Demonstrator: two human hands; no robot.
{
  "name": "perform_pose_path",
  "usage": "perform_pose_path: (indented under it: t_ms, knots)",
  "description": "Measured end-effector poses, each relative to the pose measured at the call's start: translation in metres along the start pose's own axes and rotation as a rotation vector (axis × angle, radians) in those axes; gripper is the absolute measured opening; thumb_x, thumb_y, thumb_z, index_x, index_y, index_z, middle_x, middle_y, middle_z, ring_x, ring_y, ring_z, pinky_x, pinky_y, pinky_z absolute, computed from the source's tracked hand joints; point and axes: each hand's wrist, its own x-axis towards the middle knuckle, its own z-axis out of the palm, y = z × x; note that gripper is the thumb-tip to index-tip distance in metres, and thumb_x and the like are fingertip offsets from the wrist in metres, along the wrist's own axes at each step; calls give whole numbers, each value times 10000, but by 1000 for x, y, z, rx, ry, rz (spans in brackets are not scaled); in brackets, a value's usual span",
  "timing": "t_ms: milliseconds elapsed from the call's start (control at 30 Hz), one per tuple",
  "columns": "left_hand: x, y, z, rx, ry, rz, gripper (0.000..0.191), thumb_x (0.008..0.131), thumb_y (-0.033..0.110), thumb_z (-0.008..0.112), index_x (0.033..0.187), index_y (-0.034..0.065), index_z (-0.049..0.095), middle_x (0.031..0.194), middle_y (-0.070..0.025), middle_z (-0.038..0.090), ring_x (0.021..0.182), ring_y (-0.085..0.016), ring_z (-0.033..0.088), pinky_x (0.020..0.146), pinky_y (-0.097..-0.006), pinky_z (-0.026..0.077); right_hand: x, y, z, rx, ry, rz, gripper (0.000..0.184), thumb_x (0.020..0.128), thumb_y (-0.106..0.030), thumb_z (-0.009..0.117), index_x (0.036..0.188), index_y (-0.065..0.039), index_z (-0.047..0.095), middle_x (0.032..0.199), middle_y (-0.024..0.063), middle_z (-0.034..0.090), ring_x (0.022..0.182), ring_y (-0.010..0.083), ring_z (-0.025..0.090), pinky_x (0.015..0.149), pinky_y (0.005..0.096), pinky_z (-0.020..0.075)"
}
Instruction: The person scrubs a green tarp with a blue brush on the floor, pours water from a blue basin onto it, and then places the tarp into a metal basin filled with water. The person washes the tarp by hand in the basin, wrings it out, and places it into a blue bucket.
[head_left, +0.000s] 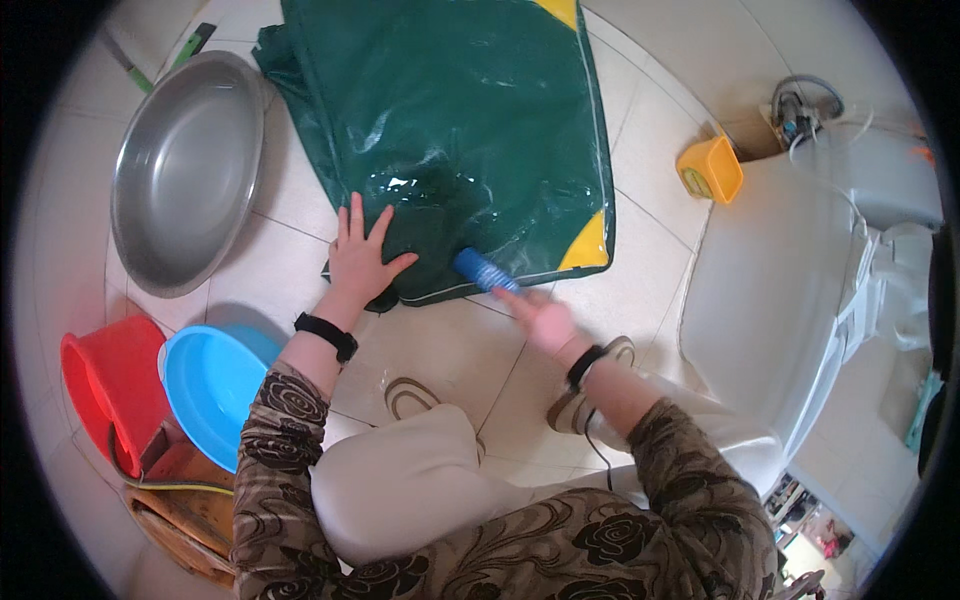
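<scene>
A dark green sheet-like cover or bag (465, 112) with yellow corner patches lies wet and shiny on the tiled floor before me. My left hand (364, 259), fingers spread, presses on its near left part and holds nothing. My right hand (541, 321), blurred, grips the near end of a blue brush-like tool (484, 270). The tool's far end rests on or just over the cover near its front edge; its underside is hidden. One yellow corner patch (589, 244) lies to the right of the tool.
To the left stand an oval metal basin (191, 176), a red bucket (116, 382), a light blue basin (217, 382) and a brown wooden object (180, 517). A yellow-orange container (712, 171) sits on the rim of a whitish tub (757, 292) at the right. My feet are just below the cover.
</scene>
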Motion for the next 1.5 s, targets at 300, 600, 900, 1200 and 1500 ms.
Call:
perform_pose_path:
  t_ms: [300,600,900,1200,1500]
  knots:
    - [-1,19,2,82,-44,-45,926,700,622,708,1473,302,311,1582,-165,23,1411,-438,170,946,-582,405,32,9,-64,283,161,178,366,931,-196,491,1293,-226,535,962,177,663,838,337,653,716,446,522]
    - [-10,18,-3,167,-111,-16,1069,630,629,753,1501,284,239,1574,-203,9,1405,-444,188,938,-543,422,40,76,-75,72,239,601,408,966,-320,453,1365,-241,483,824,169,684,750,345,667,668,447,521]
    - [-29,16,7,146,-123,-10,1027,672,643,708,1505,268,237,1569,-219,29,1409,-430,182,934,-521,396,30,70,-88,98,364,774,461,942,-237,438,1401,-281,420,876,183,680,764,335,664,687,462,506]
    - [-29,15,12,166,-39,11,1033,656,584,754,1497,263,247,1574,-198,23,1404,-432,197,907,-517,429,-8,75,-60,-76,114,729,441,956,-295,453,1396,-272,428,844,197,673,784,359,659,687,469,507]
    - [-27,16,10,191,-58,26,1011,676,616,720,1498,255,255,1571,-211,39,1396,-437,208,893,-486,430,-25,47,-31,-4,24,459,462,936,-312,504,1392,-302,429,843,191,662,737,373,649,680,462,514]
